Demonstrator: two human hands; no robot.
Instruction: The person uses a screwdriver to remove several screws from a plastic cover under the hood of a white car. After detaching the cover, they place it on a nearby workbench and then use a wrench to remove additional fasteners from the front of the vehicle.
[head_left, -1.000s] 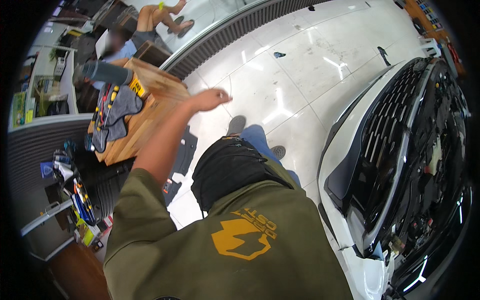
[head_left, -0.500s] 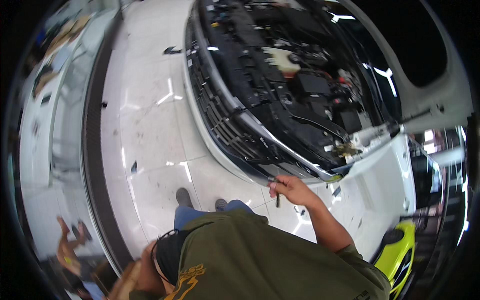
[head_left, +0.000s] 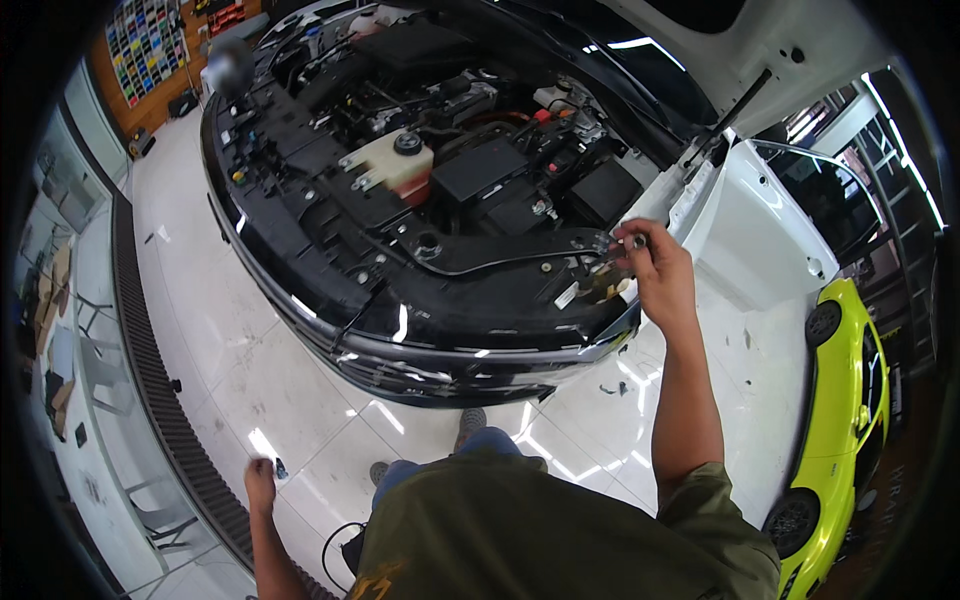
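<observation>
My right hand (head_left: 662,278) is closed on a small metal tool with a round, socket-like end (head_left: 641,241); its exact kind is not clear. The hand hovers over the front corner of the open engine bay, close to the exposed light-coloured corner part (head_left: 605,285). Beside it runs a curved black strut (head_left: 500,253) across the front of the bay. Low at the left, my left hand (head_left: 260,485) hangs over the floor with curled fingers; what they hold, if anything, is hidden. A small dark piece (head_left: 280,468) shows against the floor next to it.
The car's dark front bumper (head_left: 430,365) curves before me, under the raised hood (head_left: 810,65). The white front door (head_left: 770,225) stands ajar. A yellow-green car (head_left: 840,430) is at the right. A white table (head_left: 95,450) and dark floor grating (head_left: 150,330) lie left.
The view has swung toward the engine bay as I stepped nearer. My right hand has moved with its tool from before the bumper to over the bay's corner. My left hand has come into clear view.
</observation>
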